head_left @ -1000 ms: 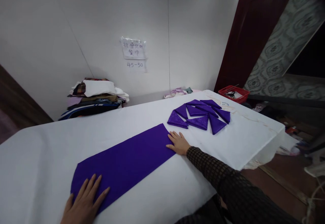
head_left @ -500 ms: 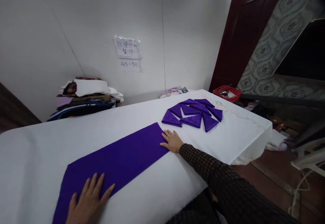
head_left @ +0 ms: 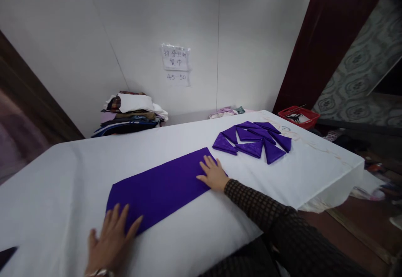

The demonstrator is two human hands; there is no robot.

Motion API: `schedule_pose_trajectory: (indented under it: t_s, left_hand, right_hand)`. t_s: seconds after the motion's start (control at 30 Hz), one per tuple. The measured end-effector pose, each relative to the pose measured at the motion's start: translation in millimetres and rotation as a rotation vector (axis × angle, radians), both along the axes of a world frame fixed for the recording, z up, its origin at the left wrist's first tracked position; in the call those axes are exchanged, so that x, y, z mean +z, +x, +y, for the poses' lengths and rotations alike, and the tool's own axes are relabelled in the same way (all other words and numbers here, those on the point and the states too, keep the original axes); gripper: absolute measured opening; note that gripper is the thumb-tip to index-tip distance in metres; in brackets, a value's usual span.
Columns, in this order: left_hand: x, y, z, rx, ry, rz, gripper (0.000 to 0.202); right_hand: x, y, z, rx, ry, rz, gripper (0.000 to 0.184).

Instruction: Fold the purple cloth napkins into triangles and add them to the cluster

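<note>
A long purple cloth [head_left: 163, 185], folded into a strip, lies flat across the white-covered table [head_left: 56, 180]. My left hand [head_left: 108, 241] rests flat with its fingers spread on the strip's near left end. At the far right end my right hand [head_left: 212, 174] presses flat on the cloth, fingers stretched out. Beyond the right hand lie several purple cloths folded into triangles [head_left: 253, 141], arranged close together.
A stack of folded fabrics [head_left: 130, 113] sits against the wall at the back. A paper sign [head_left: 176, 63] is taped to the wall. A red basket [head_left: 298, 115] stands past the table's far right corner. Small crumpled cloths [head_left: 228, 111] lie at the back edge.
My right hand has slid a little onto the cloth's right end. My left hand stays flat at the left end. The camera has swung, shifting the scene to the right.
</note>
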State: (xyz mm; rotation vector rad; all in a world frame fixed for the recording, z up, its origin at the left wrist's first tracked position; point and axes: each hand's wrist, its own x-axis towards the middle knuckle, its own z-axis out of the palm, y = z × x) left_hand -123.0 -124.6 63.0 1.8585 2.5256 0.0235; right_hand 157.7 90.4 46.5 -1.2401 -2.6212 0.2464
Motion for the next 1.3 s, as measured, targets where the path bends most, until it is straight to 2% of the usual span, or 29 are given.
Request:
schedule_pose_trajectory:
  t_s: [0.13,0.23,0.3,0.37,0.5,0.6,0.7,0.8,0.9,1.0,1.17,1.3]
  left_hand:
    - [-34.0,32.9,51.9,-0.029,-0.068,0.046,0.062]
    - [-46.5,40.5,63.7,-0.014,-0.118,0.038,0.067]
    - [-48.5,39.2,62.2,-0.019,-0.111,0.023,0.067]
    - [-48.6,36.9,59.3,-0.02,-0.102,0.011,0.067]
    - [-50.2,34.8,57.9,-0.027,-0.085,-0.008,0.067]
    - [-51.5,35.2,58.1,-0.029,-0.056,-0.025,0.065]
    - [-46.4,36.9,58.4,-0.022,-0.075,-0.081,0.064]
    - [-34.3,37.0,65.5,0.018,-0.152,-0.215,0.062]
    - [-23.1,25.7,81.7,0.038,-0.096,-0.232,0.063]
    - [-20.9,-4.1,96.8,0.07,-0.032,-0.121,0.067]
    - [-36.6,-57.4,101.7,0.197,-0.075,-0.069,0.07]
    - [-45.9,-66.1,99.7,0.185,-0.055,-0.04,0.071]
  right_hand:
    - [0.9,-62.4,-39.7,0.299,0.0,0.094,0.076]
    - [-11.2,-79.6,-48.6,0.388,-0.069,0.071,0.075]
    - [-18.8,-70.0,-41.8,0.383,-0.106,0.034,0.074]
    - [-23.2,-47.8,-27.7,0.343,-0.117,0.002,0.072]
    - [-24.7,9.2,4.8,0.168,-0.117,-0.057,0.069]
    - [-27.0,40.1,19.8,0.047,-0.126,-0.089,0.068]
    - [-33.5,52.0,24.7,0.026,-0.099,-0.116,0.068]
    - [-41.6,53.1,25.6,0.026,-0.057,-0.147,0.067]
    - [-47.3,52.5,26.7,0.031,-0.022,-0.175,0.066]
    - [-49.6,53.0,26.8,0.034,-0.004,-0.187,0.065]
    - [-46.2,57.0,27.5,0.034,-0.024,-0.213,0.066]
    - [-30.2,43.9,29.5,0.03,-0.055,-0.25,0.069]
